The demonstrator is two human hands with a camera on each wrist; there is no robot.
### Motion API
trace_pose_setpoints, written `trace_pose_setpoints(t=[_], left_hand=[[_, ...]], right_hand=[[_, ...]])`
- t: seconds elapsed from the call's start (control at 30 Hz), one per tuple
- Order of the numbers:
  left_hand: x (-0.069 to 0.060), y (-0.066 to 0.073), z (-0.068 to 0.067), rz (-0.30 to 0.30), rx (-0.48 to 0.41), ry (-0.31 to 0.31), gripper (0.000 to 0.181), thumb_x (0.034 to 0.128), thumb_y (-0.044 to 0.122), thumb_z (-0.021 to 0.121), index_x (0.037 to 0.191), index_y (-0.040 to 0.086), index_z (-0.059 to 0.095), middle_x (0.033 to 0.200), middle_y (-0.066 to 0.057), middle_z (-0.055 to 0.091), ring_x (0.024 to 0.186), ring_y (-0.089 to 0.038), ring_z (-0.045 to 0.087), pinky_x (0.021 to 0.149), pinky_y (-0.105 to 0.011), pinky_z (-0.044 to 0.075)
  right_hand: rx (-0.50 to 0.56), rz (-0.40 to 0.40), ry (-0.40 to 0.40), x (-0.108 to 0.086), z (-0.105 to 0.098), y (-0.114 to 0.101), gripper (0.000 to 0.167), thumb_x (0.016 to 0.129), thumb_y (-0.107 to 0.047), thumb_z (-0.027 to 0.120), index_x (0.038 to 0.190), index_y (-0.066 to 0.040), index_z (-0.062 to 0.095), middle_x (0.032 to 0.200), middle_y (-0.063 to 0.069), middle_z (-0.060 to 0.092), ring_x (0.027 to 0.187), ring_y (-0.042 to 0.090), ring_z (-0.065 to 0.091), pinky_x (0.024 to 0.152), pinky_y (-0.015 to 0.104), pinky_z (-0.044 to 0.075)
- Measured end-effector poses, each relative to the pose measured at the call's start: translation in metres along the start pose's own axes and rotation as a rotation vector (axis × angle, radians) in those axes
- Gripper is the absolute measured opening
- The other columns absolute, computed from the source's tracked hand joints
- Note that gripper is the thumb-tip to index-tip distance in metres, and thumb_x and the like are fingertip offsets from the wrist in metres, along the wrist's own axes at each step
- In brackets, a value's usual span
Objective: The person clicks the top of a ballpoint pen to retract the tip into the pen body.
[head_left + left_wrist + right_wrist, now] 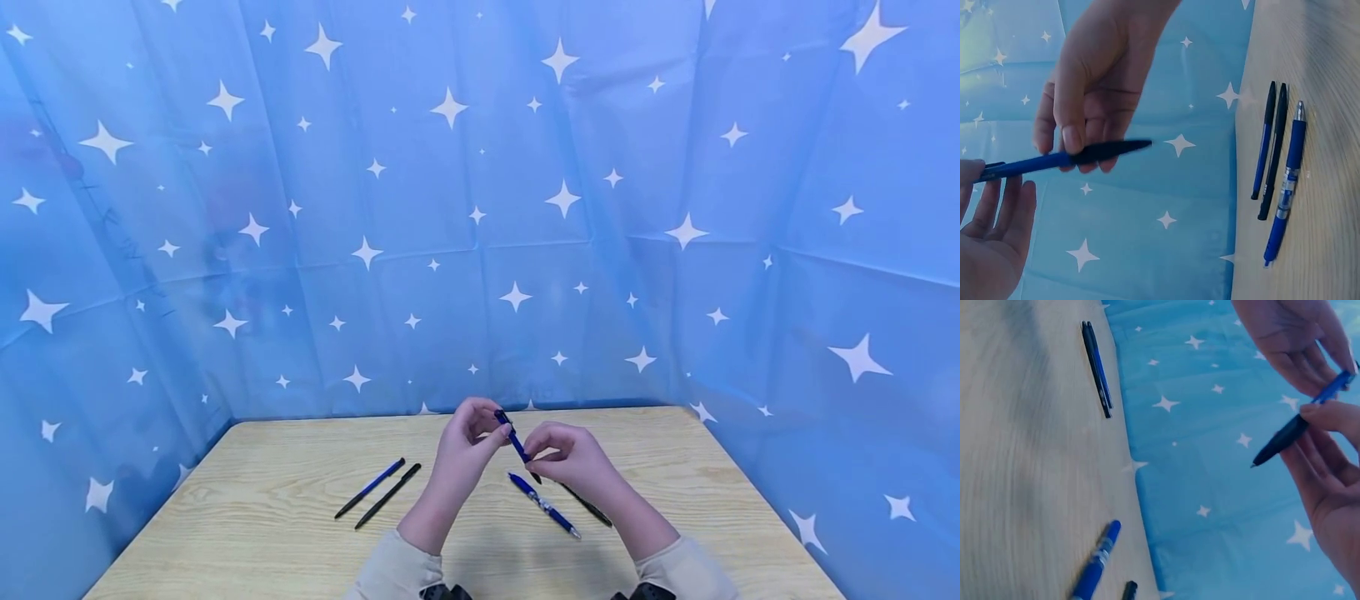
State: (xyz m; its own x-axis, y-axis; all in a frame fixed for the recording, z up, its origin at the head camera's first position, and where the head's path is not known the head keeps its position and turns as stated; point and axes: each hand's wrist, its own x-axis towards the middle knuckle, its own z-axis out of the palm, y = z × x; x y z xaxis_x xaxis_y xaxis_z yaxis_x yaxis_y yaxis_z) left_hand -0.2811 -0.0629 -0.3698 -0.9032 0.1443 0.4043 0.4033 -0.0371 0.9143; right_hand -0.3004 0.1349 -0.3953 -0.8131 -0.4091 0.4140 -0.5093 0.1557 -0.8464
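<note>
A blue ballpoint pen with a black grip section (pixel 516 439) is held above the table between both hands. My left hand (pixel 467 446) pinches its clip end, while my right hand (pixel 573 457) pinches the black grip near the tip. In the left wrist view, the pen (pixel 1038 164) lies nearly level, its black tip pointing toward the right. The right wrist view shows the pen's point (pixel 1279 440) sticking out past the right thumb and fingers. Below the hands lies a blue pen with a patterned middle and silver tip (pixel 543 505).
Left of the hands, a blue-and-black pen (pixel 370 488) and a black pen (pixel 387 497) lie side by side. Another dark pen (pixel 587 505) lies partly hidden beneath the right hand. A blue star-patterned curtain (pixel 480 208) hangs around the wooden table (pixel 285 467).
</note>
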Motion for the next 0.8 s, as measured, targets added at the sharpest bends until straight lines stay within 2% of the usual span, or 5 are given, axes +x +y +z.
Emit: trace_pose_setpoints(t=[0.2,0.43,0.6,0.8], left_hand=[[-0.002,0.005,0.001,0.037,-0.011,0.021,0.022,0.0938,0.005,0.064,0.114,0.001,0.056,0.094,-0.01,0.061,0.091,-0.024,0.064,0.08,-0.036,0.056],[-0.002,0.008,0.0,0.065,-0.058,0.041,0.024,0.094,0.001,0.062,0.118,0.002,0.059,0.1,-0.013,0.062,0.094,-0.023,0.064,0.08,-0.036,0.057],[-0.003,0.009,-0.002,0.057,-0.065,0.054,0.024,0.0938,0.001,0.063,0.117,0.004,0.061,0.1,-0.014,0.062,0.092,-0.022,0.064,0.079,-0.036,0.057],[-0.003,0.013,-0.004,0.059,-0.065,0.07,0.023,0.0925,0.001,0.065,0.115,0.004,0.064,0.1,-0.015,0.062,0.087,-0.02,0.064,0.077,-0.038,0.057]], right_hand=[[0.058,0.064,0.038,-0.001,0.01,0.001,0.007,0.087,-0.002,0.072,0.09,-0.005,0.066,0.097,0.011,0.064,0.09,0.021,0.065,0.076,0.034,0.056],[0.12,0.091,0.01,-0.002,0.018,0.0,0.016,0.088,-0.007,0.072,0.099,0.001,0.064,0.093,0.012,0.068,0.087,0.021,0.065,0.076,0.034,0.055],[0.167,0.088,-0.024,-0.001,0.022,0.004,0.018,0.089,-0.008,0.071,0.1,0.002,0.062,0.089,0.008,0.068,0.084,0.022,0.066,0.075,0.035,0.055],[0.255,0.126,-0.043,-0.001,0.024,0.004,0.021,0.09,-0.009,0.07,0.102,0.006,0.062,0.091,0.007,0.068,0.085,0.021,0.066,0.076,0.036,0.056]])
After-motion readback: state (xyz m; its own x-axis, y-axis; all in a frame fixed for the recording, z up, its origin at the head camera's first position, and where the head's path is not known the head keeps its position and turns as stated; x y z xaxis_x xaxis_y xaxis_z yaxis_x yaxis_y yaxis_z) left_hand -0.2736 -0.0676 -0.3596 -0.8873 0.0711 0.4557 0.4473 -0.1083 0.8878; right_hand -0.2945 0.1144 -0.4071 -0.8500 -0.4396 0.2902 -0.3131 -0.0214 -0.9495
